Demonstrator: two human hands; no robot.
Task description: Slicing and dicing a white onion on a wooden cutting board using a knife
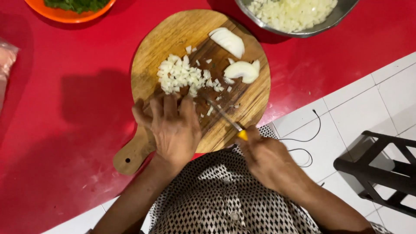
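A round wooden cutting board [173, 34] with a handle lies on the red table. A heap of diced onion [180, 76] sits in its middle, and two larger onion pieces [236, 56] lie at its right side. My left hand [171, 125] rests flat on the board, fingers spread, fingertips touching the near edge of the diced heap. My right hand [266, 158] grips a knife [223, 115] with a yellow handle; its thin blade lies across the board, pointing at the diced heap.
A metal bowl of chopped onion [297, 17] stands at the top right. An orange bowl of green leaves [71, 11] is at the top left. A plastic bag [6, 65] lies at the left edge. A black stool [381, 169] and a thin cable [310, 138] are on the white tiled floor.
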